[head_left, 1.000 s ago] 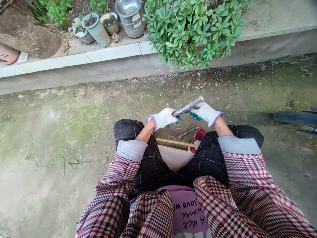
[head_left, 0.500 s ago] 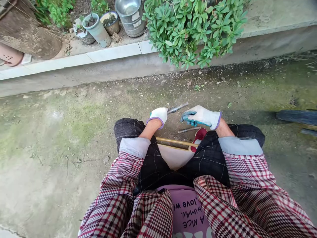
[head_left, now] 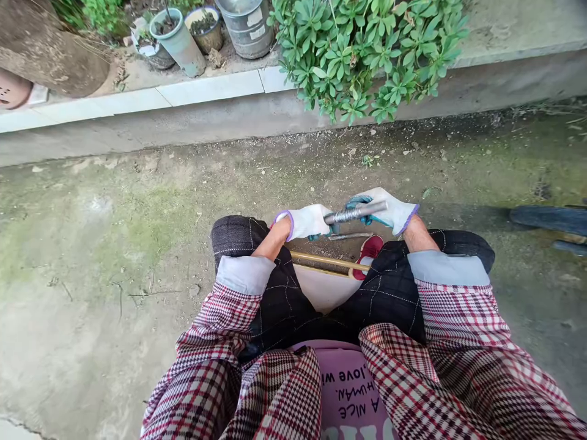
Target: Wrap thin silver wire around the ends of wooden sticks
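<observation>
My left hand (head_left: 309, 221), in a white glove with teal palm and purple cuff, is closed around a grey metal rod (head_left: 355, 213) with thin wire wound about its middle. The rod points right, its free end passing in front of my right hand (head_left: 387, 209), gloved alike. The right hand's fingers are curled beside the wound part; whatever they pinch is hidden. Below the hands, a second thin rod (head_left: 351, 236) lies on the ground close to a red shoe (head_left: 370, 249).
A low white-edged ledge (head_left: 206, 91) crosses ahead, with a leafy bush (head_left: 367, 55), a metal bucket (head_left: 247, 27) and a pale pot (head_left: 181, 46) on it. Light brown bars (head_left: 321, 261) show between my knees. A dark long object (head_left: 550, 219) is at the right.
My left hand has moved right and brought the rod across to my right hand, so the rod now overlaps the right fingers. The right hand has shifted slightly right.
</observation>
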### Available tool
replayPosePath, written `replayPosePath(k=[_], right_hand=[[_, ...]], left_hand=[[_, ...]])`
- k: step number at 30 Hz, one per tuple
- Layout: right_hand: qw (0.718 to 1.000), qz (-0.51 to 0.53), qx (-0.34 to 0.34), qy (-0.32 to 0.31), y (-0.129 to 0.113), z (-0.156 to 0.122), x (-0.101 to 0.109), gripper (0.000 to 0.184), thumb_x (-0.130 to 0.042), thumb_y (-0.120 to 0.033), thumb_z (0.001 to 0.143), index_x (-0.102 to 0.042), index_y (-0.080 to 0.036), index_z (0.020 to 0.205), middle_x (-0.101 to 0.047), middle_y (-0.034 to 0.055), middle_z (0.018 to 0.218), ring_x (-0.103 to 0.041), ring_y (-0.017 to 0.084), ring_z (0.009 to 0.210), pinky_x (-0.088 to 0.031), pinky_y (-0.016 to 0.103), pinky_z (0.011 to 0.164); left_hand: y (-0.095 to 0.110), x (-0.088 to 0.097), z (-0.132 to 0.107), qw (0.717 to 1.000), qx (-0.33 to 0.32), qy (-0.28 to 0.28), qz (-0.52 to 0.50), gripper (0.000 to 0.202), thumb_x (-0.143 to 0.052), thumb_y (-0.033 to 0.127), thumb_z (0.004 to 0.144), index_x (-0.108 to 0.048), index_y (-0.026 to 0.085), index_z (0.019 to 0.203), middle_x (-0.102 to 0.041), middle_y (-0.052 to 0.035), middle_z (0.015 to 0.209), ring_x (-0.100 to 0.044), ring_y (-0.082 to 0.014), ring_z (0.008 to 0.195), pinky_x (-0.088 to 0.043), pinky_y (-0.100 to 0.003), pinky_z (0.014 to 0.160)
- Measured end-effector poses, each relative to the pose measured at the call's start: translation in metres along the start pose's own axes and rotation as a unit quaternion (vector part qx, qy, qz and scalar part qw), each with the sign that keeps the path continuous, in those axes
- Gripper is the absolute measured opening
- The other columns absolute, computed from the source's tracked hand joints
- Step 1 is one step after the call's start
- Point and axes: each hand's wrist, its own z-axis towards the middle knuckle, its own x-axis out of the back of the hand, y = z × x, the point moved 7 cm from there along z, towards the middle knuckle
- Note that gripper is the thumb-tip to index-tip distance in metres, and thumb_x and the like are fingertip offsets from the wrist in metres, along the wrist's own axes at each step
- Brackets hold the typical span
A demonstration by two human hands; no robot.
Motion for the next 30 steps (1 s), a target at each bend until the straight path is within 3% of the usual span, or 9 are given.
replayPosePath(k=[4,7,11,14,16,18,22,26,30], right_hand=[[0.997,0.042,-0.062,0.029,-0.004,-0.005,-0.004,0.009,-0.072,-0.017,0.083,-0.071,-0.019,0.074,-0.067,0.0027,0.060,-0.055,0.013,0.051,-0.047,0.025,0.048],[0.998,0.040,-0.051,0.021,-0.015,-0.009,-0.007,0.008,-0.070,-0.015,0.084,-0.075,-0.017,0.078,-0.069,0.0017,0.064,-0.057,0.011,0.052,-0.047,0.022,0.048],[0.998,0.040,-0.042,0.000,-0.023,-0.012,-0.011,0.007,-0.071,-0.015,0.083,-0.078,-0.017,0.081,-0.072,0.0024,0.068,-0.060,0.011,0.055,-0.048,0.020,0.048],[0.999,0.027,-0.033,-0.011,-0.024,-0.014,-0.014,0.009,-0.070,-0.018,0.084,-0.079,-0.017,0.083,-0.072,0.0032,0.068,-0.058,0.011,0.055,-0.047,0.020,0.048],[0.999,0.018,-0.014,-0.029,-0.026,-0.016,-0.016,0.011,-0.069,-0.022,0.084,-0.080,-0.017,0.083,-0.069,0.0021,0.065,-0.055,0.011,0.053,-0.045,0.021,0.047],[0.997,0.021,0.008,-0.076,-0.028,-0.021,-0.021,0.016,-0.069,-0.028,0.083,-0.081,-0.018,0.086,-0.067,0.0010,0.064,-0.054,0.011,0.052,-0.044,0.021,0.048],[0.986,0.058,0.029,-0.154,-0.034,-0.037,-0.021,0.026,-0.070,-0.036,0.079,-0.082,-0.018,0.093,-0.067,0.0013,0.066,-0.052,0.012,0.053,-0.044,0.023,0.047],[0.995,0.059,0.016,-0.082,-0.033,-0.039,-0.005,0.021,-0.067,-0.035,0.083,-0.081,-0.020,0.088,-0.057,-0.0006,0.056,-0.047,0.011,0.049,-0.041,0.024,0.047],[0.999,0.039,-0.028,0.026,-0.021,-0.028,0.010,0.015,-0.069,-0.030,0.085,-0.077,-0.020,0.079,-0.057,0.0007,0.057,-0.044,0.012,0.048,-0.036,0.026,0.045]], left_hand=[[0.002,0.009,0.004,0.992,-0.032,0.004,-0.123,0.036,-0.060,0.008,0.080,-0.080,0.019,0.109,-0.075,-0.0012,0.085,-0.057,-0.0086,0.054,-0.047,-0.018,0.052],[0.000,0.016,0.009,0.982,-0.030,0.039,-0.181,0.034,-0.062,0.009,0.083,-0.078,0.019,0.111,-0.074,-0.0011,0.086,-0.056,-0.0069,0.053,-0.049,-0.018,0.053],[-0.001,0.035,0.010,0.941,-0.057,0.124,-0.311,0.030,-0.062,0.010,0.087,-0.074,0.013,0.114,-0.075,-0.0064,0.090,-0.049,-0.0046,0.048,-0.048,-0.018,0.050],[-0.014,0.052,0.010,0.903,-0.029,0.205,-0.376,0.035,-0.057,0.014,0.092,-0.068,0.012,0.125,-0.076,-0.0083,0.095,-0.048,-0.0039,0.049,-0.050,-0.017,0.053],[-0.026,0.060,0.012,0.916,0.017,0.249,-0.315,0.040,-0.050,0.015,0.097,-0.063,0.013,0.134,-0.076,-0.0096,0.102,-0.052,-0.0054,0.053,-0.053,-0.018,0.059],[-0.036,0.064,0.015,0.950,0.066,0.270,-0.140,0.040,-0.046,0.015,0.100,-0.063,0.015,0.136,-0.077,-0.0109,0.107,-0.062,-0.0095,0.065,-0.057,-0.022,0.068],[-0.042,0.052,0.022,0.958,0.098,0.243,0.114,0.028,-0.053,0.017,0.099,-0.075,0.015,0.116,-0.076,-0.0151,0.111,-0.072,-0.0243,0.104,-0.056,-0.036,0.100],[-0.034,0.018,0.027,0.942,0.089,0.096,0.310,0.033,-0.054,0.013,0.096,-0.076,0.014,0.120,-0.076,-0.0189,0.115,-0.071,-0.0306,0.116,-0.053,-0.042,0.106],[-0.025,-0.002,0.020,0.939,0.058,0.018,0.338,0.027,-0.061,0.015,0.092,-0.080,0.013,0.111,-0.077,-0.0194,0.114,-0.074,-0.0317,0.112,-0.056,-0.040,0.102]])
